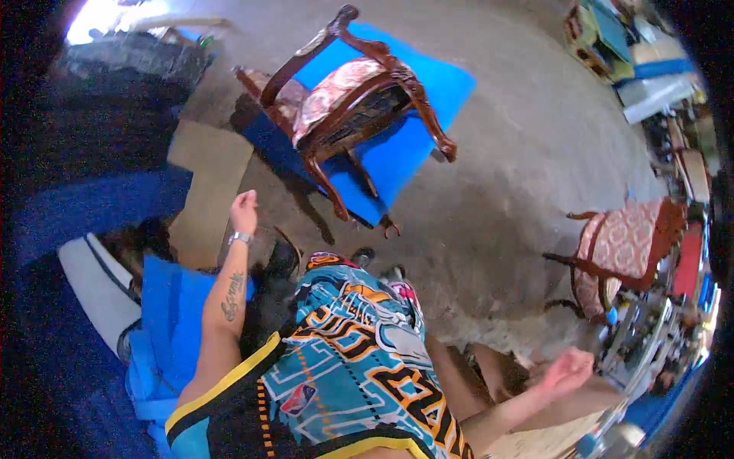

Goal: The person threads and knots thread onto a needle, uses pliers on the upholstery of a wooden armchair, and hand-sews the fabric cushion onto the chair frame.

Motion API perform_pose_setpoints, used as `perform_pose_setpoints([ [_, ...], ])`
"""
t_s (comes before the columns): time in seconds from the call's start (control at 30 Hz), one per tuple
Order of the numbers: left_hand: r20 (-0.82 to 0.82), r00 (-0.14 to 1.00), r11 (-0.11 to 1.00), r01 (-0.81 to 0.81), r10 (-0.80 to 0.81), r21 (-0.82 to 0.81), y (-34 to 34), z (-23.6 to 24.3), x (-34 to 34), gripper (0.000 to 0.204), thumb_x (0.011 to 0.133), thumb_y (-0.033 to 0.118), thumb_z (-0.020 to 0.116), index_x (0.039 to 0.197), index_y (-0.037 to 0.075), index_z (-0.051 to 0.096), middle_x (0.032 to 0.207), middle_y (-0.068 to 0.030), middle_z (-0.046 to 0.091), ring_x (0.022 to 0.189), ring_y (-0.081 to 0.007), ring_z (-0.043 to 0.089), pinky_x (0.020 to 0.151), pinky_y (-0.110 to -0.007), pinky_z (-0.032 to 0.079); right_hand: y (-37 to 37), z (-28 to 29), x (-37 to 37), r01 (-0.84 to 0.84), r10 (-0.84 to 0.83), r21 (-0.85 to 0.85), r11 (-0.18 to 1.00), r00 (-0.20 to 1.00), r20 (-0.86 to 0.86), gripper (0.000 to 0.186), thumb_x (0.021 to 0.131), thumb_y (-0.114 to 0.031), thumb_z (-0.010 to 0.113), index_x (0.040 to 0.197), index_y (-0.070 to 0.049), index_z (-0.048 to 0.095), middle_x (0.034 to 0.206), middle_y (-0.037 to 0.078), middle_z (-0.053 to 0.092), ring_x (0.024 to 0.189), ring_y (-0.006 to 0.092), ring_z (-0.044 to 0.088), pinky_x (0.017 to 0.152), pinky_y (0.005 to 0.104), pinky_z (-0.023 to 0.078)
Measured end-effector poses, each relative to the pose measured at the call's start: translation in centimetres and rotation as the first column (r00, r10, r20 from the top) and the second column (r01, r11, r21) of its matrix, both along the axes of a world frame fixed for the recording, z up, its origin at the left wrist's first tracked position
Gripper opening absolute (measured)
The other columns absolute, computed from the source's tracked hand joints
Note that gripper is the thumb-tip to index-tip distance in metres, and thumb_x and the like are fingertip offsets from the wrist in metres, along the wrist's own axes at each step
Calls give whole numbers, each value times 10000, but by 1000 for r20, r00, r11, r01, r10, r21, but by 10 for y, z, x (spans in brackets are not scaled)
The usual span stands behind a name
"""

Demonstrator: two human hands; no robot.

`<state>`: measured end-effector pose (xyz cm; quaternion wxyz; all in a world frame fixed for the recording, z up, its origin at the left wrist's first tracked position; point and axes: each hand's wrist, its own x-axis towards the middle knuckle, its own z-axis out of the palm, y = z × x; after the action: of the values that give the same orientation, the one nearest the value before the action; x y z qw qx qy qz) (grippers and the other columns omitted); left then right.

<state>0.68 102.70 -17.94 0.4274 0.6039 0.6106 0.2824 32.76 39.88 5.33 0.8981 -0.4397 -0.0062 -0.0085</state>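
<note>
My left hand point(244, 213) hangs in the air at left of centre, with a band on its wrist. Its fingers are loosely curled, and nothing shows in them. Low on the right, my right hand point(567, 371) is held out with its fingers curled in, slightly blurred, also with nothing seen in it. Neither hand touches anything. Ahead of me an armchair point(348, 99) with a dark carved wooden frame and pink-white patterned upholstery lies tipped over on a bright blue sheet point(447, 80). My left hand is the nearer one to it.
Flat brown cardboard point(210, 172) lies by my left hand. Blue material point(172, 321) and a white padded piece point(95, 287) are at the left. A second patterned chair point(623, 241) stands at right, beside metal clutter point(642, 336). A worn box-like unit point(600, 38) is far right.
</note>
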Motion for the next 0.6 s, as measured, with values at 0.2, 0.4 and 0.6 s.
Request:
perform_pose_setpoints([
  [0.2,-294,939,983,-158,180,97,12,-50,-129,289,829,283,606,923,11,592,671,-40,576,640,-152,533,629,-280,431,84,-1,158,-413,415,352,840,907,74,220,879,-105,428,679,-98,337,553,-24,262,446,85,229,423,249,234],
  [0.4,-623,782,1000,9,4,19,-69,-116,-120,677,728,506,627,1123,-34,523,1145,-235,529,1083,-369,484,941,-412,354,191,-31,169,-308,323,206,929,945,-44,237,901,-167,450,688,-110,364,537,-33,242,452,85,225,459,246,233],
  [0.6,47,969,634,196,-245,-748,-70,-183,-117,682,841,576,392,1128,-21,553,1182,-207,531,1153,-306,458,954,-343,330,229,-36,131,-523,553,232,820,829,-85,246,940,-216,398,737,-81,429,534,-31,231,449,79,201,457,248,211],
])
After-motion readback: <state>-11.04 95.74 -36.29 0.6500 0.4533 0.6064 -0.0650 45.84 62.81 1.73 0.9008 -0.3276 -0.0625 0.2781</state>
